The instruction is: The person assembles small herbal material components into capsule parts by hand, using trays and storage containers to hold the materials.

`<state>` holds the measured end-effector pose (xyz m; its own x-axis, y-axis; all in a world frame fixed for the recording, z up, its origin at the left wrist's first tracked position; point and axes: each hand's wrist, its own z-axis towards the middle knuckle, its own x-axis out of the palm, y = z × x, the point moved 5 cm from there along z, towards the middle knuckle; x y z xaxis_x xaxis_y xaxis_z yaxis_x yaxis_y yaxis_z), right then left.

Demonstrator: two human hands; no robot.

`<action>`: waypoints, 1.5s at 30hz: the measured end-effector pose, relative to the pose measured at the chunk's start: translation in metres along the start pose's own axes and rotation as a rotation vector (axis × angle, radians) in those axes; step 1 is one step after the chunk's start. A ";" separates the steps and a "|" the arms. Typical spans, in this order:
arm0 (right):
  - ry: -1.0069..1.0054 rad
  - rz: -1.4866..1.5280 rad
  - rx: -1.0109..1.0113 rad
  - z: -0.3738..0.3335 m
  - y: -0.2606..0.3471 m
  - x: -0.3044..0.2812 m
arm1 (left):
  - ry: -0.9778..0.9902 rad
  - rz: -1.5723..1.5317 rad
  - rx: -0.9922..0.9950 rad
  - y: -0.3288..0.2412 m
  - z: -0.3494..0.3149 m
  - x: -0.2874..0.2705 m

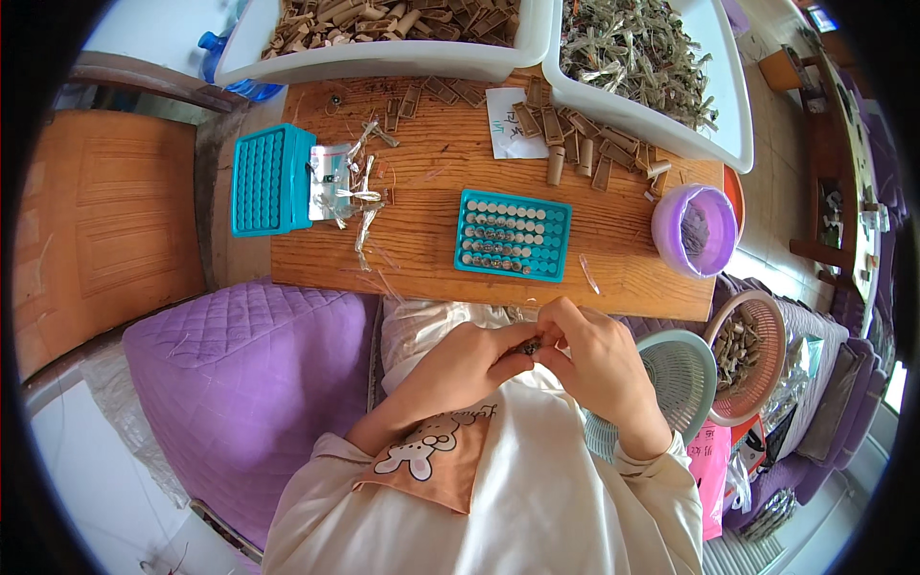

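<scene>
Close to my body, just off the table's front edge, my left hand (pixel 471 356) and my right hand (pixel 596 362) meet with fingertips pinched together. Between them sits a small dark part (pixel 529 346), mostly covered by the fingers, so its kind is unclear. On the table beyond them lies a teal tray (pixel 565 251) with rows of small round pieces; some have white tops, others look silvery, and the cells along its right side hold none. A thin clear strip (pixel 589 274) lies right of the tray.
At the left stand stacked teal trays (pixel 273 180), beside wire bundles (pixel 364 216). Tan plastic casings (pixel 585 144) lie near a paper note (pixel 516 125). White bins of casings (pixel 383 59) and wires (pixel 743 125) line the back. A purple bowl (pixel 666 230) and baskets (pixel 685 374) are at right.
</scene>
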<state>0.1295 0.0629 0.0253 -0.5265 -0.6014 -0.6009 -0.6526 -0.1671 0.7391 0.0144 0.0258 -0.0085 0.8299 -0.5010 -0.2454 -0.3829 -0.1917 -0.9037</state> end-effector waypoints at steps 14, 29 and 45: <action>-0.788 -0.326 -0.157 0.079 -0.129 -0.034 | 0.011 -1.015 -0.071 0.029 0.007 -0.005; -0.666 0.690 0.029 0.034 -0.085 -0.020 | -0.367 -1.036 0.161 0.015 0.018 -0.010; -0.617 0.647 -0.241 -0.003 -0.007 0.015 | -0.497 -0.974 0.507 -0.007 0.001 -0.008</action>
<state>0.1280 0.0528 0.0125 -0.9910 -0.1230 -0.0532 -0.0354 -0.1432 0.9891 0.0110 0.0316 0.0000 0.7902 0.0708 0.6087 0.6015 0.1005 -0.7925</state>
